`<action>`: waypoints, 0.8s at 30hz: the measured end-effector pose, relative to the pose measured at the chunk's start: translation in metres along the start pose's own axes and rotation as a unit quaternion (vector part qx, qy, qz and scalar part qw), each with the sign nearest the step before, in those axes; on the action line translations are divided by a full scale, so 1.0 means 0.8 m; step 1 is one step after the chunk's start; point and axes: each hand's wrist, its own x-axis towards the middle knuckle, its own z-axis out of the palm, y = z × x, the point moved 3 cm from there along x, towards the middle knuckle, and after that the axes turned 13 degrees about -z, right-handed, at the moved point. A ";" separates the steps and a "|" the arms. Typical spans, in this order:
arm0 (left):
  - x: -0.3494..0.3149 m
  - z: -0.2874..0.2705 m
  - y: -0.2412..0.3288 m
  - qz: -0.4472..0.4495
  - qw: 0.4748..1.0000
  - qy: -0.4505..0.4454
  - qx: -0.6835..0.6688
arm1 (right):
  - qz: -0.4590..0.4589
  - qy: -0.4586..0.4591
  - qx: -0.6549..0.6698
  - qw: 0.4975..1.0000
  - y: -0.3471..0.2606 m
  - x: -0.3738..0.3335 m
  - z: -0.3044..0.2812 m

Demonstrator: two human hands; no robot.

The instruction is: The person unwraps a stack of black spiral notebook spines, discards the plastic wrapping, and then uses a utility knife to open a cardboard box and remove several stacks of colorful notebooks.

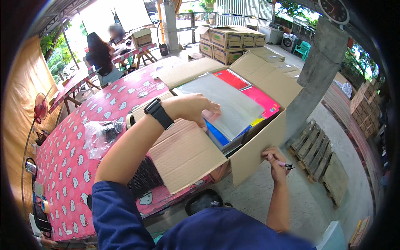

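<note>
An open cardboard box (260, 135) stands on the table, holding a stack of spiral notebooks with red, pink, yellow and blue covers. On top of the stack lies a clear grey plastic sheet (233, 104). My left hand (196, 109), with a black watch (159, 113) on its wrist, reaches over the box's near left side; its fingers and thumb are apart over the sheet's edge, slightly blurred. Beside the box's right flap, my right hand (275, 163) is closed around a small pink-handled tool (285, 166) with dark jaws, like small pliers.
Black plastic coils (146, 177) and a clear plastic bag (101, 137) lie on the pink patterned table cover (75, 183). Stacked cartons (227, 41) stand beyond the box. Right of it are a concrete post (318, 62) and wooden pallets (314, 146). Two people sit at a far table.
</note>
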 end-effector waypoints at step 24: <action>-0.311 -0.109 -0.109 -0.232 0.553 0.742 -0.299 | -0.084 -0.321 0.208 0.920 -0.106 -0.049 0.077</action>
